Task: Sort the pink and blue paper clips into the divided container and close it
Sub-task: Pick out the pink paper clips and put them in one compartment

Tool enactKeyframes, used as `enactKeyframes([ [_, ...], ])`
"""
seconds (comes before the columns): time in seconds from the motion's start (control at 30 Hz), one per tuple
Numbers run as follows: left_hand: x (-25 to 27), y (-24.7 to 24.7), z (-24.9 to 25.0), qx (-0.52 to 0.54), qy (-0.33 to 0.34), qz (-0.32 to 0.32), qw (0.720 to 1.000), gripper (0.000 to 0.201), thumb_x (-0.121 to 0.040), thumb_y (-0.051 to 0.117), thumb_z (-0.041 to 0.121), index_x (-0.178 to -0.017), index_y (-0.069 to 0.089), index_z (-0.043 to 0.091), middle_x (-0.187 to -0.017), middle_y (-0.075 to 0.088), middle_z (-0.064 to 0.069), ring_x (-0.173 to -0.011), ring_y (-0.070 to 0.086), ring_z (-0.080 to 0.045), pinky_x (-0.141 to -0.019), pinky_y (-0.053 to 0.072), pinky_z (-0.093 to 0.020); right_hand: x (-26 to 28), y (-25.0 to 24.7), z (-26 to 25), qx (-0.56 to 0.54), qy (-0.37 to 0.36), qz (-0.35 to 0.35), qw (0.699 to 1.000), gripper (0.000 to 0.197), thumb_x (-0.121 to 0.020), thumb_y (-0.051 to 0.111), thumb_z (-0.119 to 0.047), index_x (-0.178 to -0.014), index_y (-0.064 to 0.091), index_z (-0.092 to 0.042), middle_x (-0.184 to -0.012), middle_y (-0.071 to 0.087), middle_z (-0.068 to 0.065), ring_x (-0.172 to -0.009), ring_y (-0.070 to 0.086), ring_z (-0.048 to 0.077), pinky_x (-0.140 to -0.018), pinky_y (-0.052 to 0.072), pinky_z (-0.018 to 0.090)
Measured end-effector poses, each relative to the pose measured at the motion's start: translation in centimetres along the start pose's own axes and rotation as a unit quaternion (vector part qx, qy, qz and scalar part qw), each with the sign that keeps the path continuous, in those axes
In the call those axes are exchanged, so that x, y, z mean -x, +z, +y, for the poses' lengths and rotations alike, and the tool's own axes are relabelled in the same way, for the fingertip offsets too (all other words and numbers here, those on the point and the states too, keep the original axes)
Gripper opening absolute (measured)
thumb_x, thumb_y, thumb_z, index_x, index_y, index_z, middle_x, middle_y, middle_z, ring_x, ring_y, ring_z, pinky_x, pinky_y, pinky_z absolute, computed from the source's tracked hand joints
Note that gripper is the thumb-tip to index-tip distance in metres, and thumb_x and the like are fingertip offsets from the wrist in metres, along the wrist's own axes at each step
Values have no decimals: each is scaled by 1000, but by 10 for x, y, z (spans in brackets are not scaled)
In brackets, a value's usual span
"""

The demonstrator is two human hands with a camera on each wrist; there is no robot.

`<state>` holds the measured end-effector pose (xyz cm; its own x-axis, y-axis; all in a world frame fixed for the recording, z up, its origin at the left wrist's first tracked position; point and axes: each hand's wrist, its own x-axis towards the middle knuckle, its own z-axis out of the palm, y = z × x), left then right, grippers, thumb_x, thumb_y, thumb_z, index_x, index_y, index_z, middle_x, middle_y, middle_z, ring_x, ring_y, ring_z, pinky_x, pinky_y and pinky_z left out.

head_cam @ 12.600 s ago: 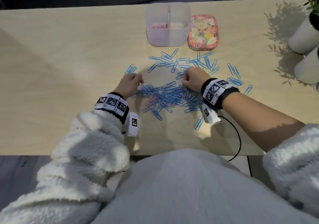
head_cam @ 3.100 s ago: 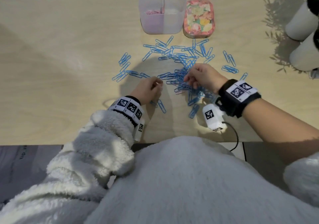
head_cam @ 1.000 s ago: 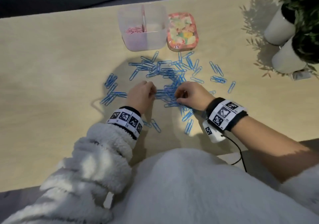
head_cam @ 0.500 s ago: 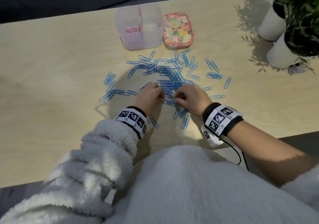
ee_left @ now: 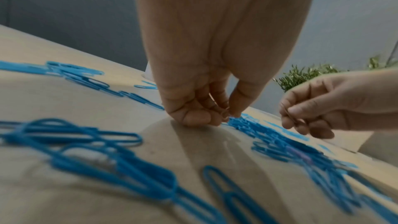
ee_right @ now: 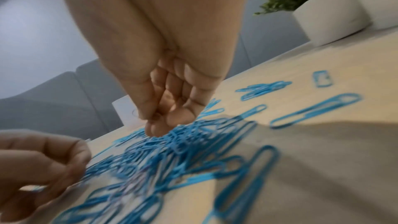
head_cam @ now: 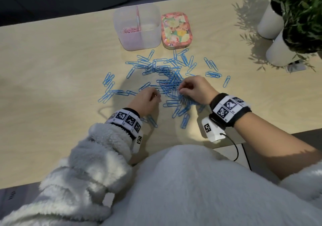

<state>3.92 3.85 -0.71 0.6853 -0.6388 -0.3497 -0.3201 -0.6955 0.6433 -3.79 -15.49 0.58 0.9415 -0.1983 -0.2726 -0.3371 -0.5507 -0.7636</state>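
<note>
The clear divided container (head_cam: 137, 27) stands open at the table's far side, with pink clips (head_cam: 130, 30) in its left compartment and its right one looking bare. Its floral lid (head_cam: 176, 30) lies beside it on the right. Blue paper clips (head_cam: 165, 79) lie scattered and heaped in front of it. My left hand (head_cam: 149, 98) sits at the heap's left edge, fingers curled, pinching a small pinkish clip (ee_left: 225, 113). My right hand (head_cam: 191, 88) is curled over the heap, pinching a thin clip (ee_left: 290, 115) between thumb and forefinger; its fingertips (ee_right: 159, 125) touch the blue pile (ee_right: 172, 151).
Two white plant pots (head_cam: 278, 48) with green leaves stand at the far right of the wooden table (head_cam: 52, 69). A cable (head_cam: 233, 147) hangs off the near edge by my right wrist. Loose blue clips (head_cam: 108, 90) spread out to the left.
Both hands have stayed at the heap, working closer together over the last second. Since the oldest frame the pink clips seen in the pile have gone, and blue clips have been spread leftward.
</note>
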Motion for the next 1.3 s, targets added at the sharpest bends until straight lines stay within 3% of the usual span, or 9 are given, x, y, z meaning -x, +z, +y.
enactKeyframes([
  [0.1, -5, 1, 12, 80, -53, -15, 995, 10, -91, 40, 16, -87, 48, 13, -88, 55, -7, -82, 50, -23, -75, 37, -33, 9, -10, 12, -163, 77, 45, 983, 24, -89, 44, 5, -95, 61, -10, -63, 56, 3, -41, 53, 1, -43, 43, 17],
  [0.27, -15, 13, 39, 113, -43, -75, 990, 32, -94, 46, 34, -71, 40, 13, -69, 44, -5, -65, 43, -18, -66, 34, -32, 22, -12, 24, -337, 189, 54, 921, 28, -84, 35, 1, -65, 52, -9, -60, 44, 8, -38, 43, 13, -34, 29, 17],
  [0.43, -19, 38, 60, -129, -9, -25, 991, 22, -85, 57, 35, -75, 51, 17, -84, 62, -8, -83, 57, -27, -72, 41, -33, 27, -4, 32, -65, 92, 38, 993, 8, -83, 62, -14, -75, 60, -15, -57, 47, 2, -49, 42, 10, -53, 35, 23],
  [0.57, -20, 41, 58, -181, 5, -22, 983, 19, -87, 55, 22, -96, 58, 6, -105, 63, -17, -102, 58, -34, -79, 44, -38, 28, 5, 23, 184, 74, 38, 979, 28, -79, 64, -31, -104, 58, -20, -88, 68, 6, -87, 60, 28, -69, 35, 30],
  [0.67, -17, 32, 48, -150, 9, -33, 988, 17, -87, 56, 17, -94, 60, 2, -104, 64, -19, -100, 58, -33, -79, 43, -37, 26, 1, 25, 204, 68, 39, 976, 15, -81, 59, -22, -96, 61, -20, -97, 69, 9, -95, 61, 32, -71, 39, 32],
  [0.77, -8, 19, 31, -72, 2, -31, 997, 13, -86, 59, 16, -90, 62, 4, -94, 64, -10, -89, 56, -23, -75, 39, -31, 22, -18, 33, 149, 110, 31, 982, 8, -76, 60, -16, -80, 62, -22, -80, 64, 5, -84, 62, 29, -69, 40, 28],
  [1.0, 6, -1, 6, 146, -49, 5, 988, 22, -85, 63, 12, -69, 51, 20, -65, 57, 0, -53, 53, -7, -59, 46, -26, -5, -23, 12, 87, 47, 81, 992, 15, -85, 56, -16, -91, 70, -16, -62, 52, -7, -71, 50, 19, -68, 36, 24],
  [1.13, 3, -7, 8, 306, -113, 22, 945, 10, -87, 58, 2, -92, 57, 10, -64, 56, -3, -39, 50, 1, -43, 42, -10, -26, 8, -22, 144, -15, 36, 989, 17, -84, 60, -27, -99, 65, -20, -73, 52, -7, -78, 49, 17, -68, 31, 26],
  [1.3, -5, -19, 13, 524, -238, -1, 818, 28, -91, 29, 4, -74, 50, 12, -55, 45, 2, -32, 37, -1, -33, 26, -11, -43, 24, -29, 239, -15, -21, 971, 19, -88, 58, -31, -101, 60, -16, -104, 65, 6, -99, 59, 28, -73, 35, 29],
])
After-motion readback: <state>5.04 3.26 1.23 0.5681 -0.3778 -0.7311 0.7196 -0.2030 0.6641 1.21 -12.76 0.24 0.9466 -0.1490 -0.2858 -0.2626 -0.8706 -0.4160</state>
